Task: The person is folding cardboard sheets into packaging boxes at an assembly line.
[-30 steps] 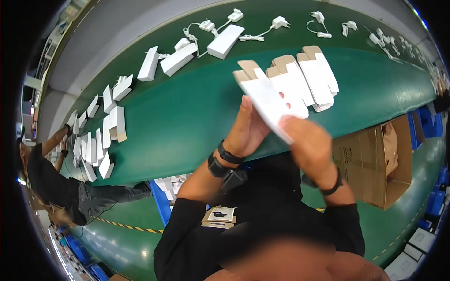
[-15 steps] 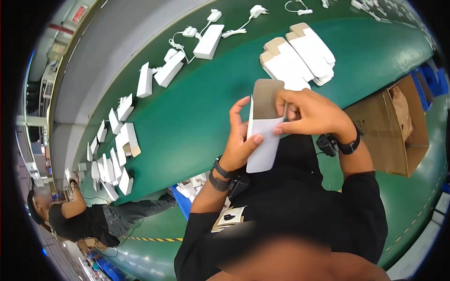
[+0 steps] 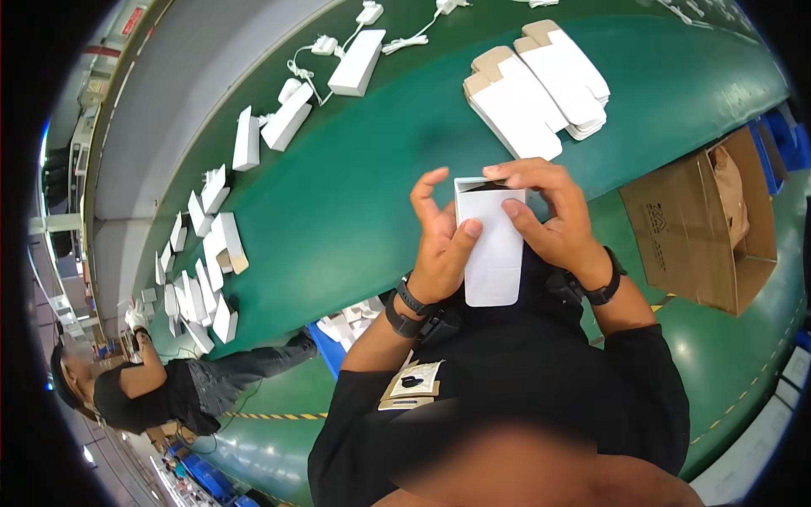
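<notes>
Both hands hold a small white carton [image 3: 492, 245] upright over the edge of the green belt [image 3: 355, 186]. My left hand [image 3: 439, 245] grips its left side, thumb on the front face. On the right side and top is my right hand [image 3: 549, 215], with fingers at the carton's top flaps. Just beyond my hands, a stack of flat white cartons [image 3: 541, 84] with brown flaps lies on the belt.
Assembled white boxes [image 3: 355, 63] and white chargers with cables [image 3: 325, 44] lie farther up the belt. More white cartons [image 3: 207, 253] cluster at the left. An open cardboard box [image 3: 701, 224] stands at my right. Another person [image 3: 135, 389] sits at the lower left.
The carton has been pulled closer and turned upright. Its brown top flap, up half a second ago, no longer shows. My right fingers have moved onto its top.
</notes>
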Motion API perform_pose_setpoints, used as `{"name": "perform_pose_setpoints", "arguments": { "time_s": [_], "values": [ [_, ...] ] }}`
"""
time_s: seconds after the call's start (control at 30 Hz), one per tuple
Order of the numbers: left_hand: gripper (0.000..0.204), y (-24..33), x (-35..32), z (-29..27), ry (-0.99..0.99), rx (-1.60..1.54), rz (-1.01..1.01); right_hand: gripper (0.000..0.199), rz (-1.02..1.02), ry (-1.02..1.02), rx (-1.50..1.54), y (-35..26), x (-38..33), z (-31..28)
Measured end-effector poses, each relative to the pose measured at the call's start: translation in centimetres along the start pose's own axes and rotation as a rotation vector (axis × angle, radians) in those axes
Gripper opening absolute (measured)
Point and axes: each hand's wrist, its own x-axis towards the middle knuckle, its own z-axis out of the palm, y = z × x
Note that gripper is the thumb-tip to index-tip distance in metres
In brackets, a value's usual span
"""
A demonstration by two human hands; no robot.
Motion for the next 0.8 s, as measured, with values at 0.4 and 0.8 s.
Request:
{"name": "perform_pose_setpoints", "arguments": {
  "time_s": [0.4,0.8],
  "values": [
    [0.084,0.1,1.6,-0.6,-0.123,0.173,-0.021,0.015,0.214,-0.003,0.153,-0.4,2.4,-2.1],
    [0.049,-1.6,4.6,0.2,-0.063,0.050,-0.101,0.020,0.192,-0.163,-0.030,1.2,3.1,-5.5]
  ]
}}
